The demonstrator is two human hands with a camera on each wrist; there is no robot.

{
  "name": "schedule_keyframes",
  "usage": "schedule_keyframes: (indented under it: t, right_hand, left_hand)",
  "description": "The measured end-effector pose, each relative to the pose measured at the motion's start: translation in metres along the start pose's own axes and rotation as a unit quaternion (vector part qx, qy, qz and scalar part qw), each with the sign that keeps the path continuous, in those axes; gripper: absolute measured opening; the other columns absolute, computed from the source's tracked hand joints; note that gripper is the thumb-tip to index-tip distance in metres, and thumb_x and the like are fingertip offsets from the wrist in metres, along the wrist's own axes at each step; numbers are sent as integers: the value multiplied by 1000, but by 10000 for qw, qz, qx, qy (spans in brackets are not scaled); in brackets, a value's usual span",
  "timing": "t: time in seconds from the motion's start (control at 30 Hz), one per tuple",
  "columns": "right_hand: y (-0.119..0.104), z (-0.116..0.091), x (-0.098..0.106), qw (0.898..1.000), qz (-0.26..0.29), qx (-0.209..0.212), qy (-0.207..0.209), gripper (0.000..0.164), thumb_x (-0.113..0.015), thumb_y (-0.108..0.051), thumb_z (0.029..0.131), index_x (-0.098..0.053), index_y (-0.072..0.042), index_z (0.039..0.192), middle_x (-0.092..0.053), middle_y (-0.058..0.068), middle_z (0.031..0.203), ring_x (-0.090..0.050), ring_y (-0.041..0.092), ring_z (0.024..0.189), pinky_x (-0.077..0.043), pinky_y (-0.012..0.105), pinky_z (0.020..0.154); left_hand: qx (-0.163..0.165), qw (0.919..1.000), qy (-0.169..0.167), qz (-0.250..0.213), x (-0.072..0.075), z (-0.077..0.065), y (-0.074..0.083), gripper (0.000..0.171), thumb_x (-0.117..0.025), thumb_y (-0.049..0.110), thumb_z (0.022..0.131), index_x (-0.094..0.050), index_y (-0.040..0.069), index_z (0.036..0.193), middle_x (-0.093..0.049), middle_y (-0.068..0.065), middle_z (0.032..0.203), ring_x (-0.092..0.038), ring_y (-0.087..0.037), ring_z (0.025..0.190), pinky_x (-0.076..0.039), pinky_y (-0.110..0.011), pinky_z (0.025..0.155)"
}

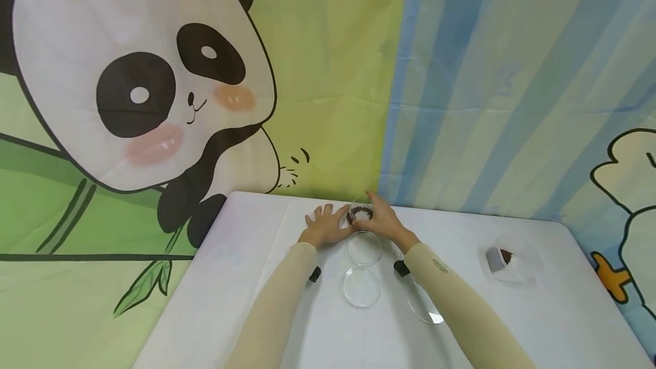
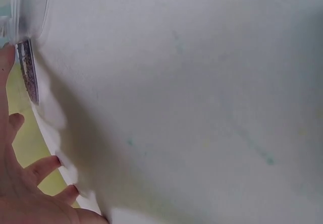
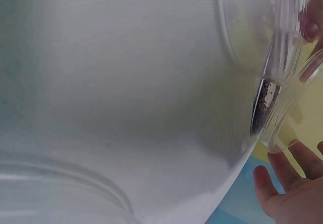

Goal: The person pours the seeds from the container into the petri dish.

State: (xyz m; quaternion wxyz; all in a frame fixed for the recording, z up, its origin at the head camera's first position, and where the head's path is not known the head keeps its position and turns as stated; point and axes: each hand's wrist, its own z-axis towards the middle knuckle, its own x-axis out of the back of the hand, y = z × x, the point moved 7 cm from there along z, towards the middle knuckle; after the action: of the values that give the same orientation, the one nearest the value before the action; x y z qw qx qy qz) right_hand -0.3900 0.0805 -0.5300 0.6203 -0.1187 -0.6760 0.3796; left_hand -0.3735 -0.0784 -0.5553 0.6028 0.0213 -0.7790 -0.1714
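Observation:
At the table's far edge stands a clear petri dish with dark, crumbly, soil-like material around a pale middle. My right hand reaches over it from the right. In the right wrist view, that hand's fingertips hold a tilted clear lid by its rim, just above the dish. On the other side, my left hand has its fingers spread on the table, its thumb against the dish's side. Nearer me are two round clear dishes or lids, one just in front of the filled dish, the other below it.
Another clear round piece lies partly behind the right forearm. To the right stands a small clear container with dark material inside. A printed panda curtain hangs directly behind the white table.

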Motion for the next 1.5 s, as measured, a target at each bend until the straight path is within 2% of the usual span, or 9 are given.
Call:
schedule_keyframes:
  t: [0.13,0.27,0.4,0.63,0.87,1.07,1.17,1.3,1.5]
  right_hand:
    - [-1,-1,2,9997,-243,-49,-5,104,-83,-38,82,-22,3,156,-39,27,151,-39,44,137,-31,64,108]
    - [-1,0,2,9986,-519,-118,-55,104,-83,-40,81,-23,2,155,-40,26,150,-40,47,135,-32,67,105]
    - [1,1,1,9965,-799,-196,-120,103,-83,-43,81,-25,0,156,-42,25,150,-42,50,132,-33,69,102]
    - [8,2,-4,9927,-1174,-220,-153,103,-83,-46,80,-26,-4,156,-41,23,151,-41,51,131,-33,70,101]
    - [6,-1,-6,9921,-1211,-267,-199,102,-84,-43,79,-29,-4,155,-41,27,148,-39,52,132,-34,71,101]
    - [5,-4,-9,9923,-1113,-348,-428,99,-78,-49,85,-27,-4,156,-40,29,147,-39,50,133,-33,66,105]
    - [0,-9,-3,9939,-972,-334,-410,91,-74,-48,89,-29,-4,155,-40,29,147,-39,50,133,-33,66,105]
    - [-8,-17,17,9969,-725,-275,-135,82,-73,-40,92,-34,0,152,-41,29,146,-40,50,132,-35,65,104]
    - [-16,-36,44,9975,-675,-78,169,78,-70,-37,94,-34,3,151,-42,27,149,-40,48,134,-35,64,104]
  left_hand:
    - [-67,9997,19,-231,2,0,2,85,-49,75,90,-26,32,160,-29,-16,159,-22,-43,144,-19,-75,105]
    - [-116,9994,-54,-324,3,2,3,80,-57,63,94,-32,22,158,-28,-14,160,-19,-43,146,-16,-73,108]
    - [-139,9993,-119,-332,2,2,5,75,-62,52,95,-35,17,157,-27,-12,162,-16,-42,147,-14,-72,110]
    - [-151,9992,-125,-360,-2,4,7,74,-63,48,96,-36,16,156,-26,-12,162,-15,-43,148,-12,-71,111]
    - [-177,9993,-89,-331,-2,1,9,74,-64,49,95,-35,20,156,-28,-11,161,-17,-41,147,-14,-71,110]
    - [-188,9993,-18,-313,1,-2,6,72,-65,46,95,-37,16,155,-29,-13,160,-21,-42,146,-17,-73,109]
    - [-207,9994,45,-278,2,-6,4,68,-64,42,97,-39,13,154,-31,-15,159,-23,-42,146,-19,-72,108]
    - [-400,9984,203,-330,7,-11,2,64,-63,39,98,-43,9,151,-35,-18,157,-29,-38,144,-24,-69,109]
    - [-649,9945,495,-652,20,-23,1,61,-62,39,99,-44,9,150,-41,-14,154,-36,-32,142,-30,-51,113]
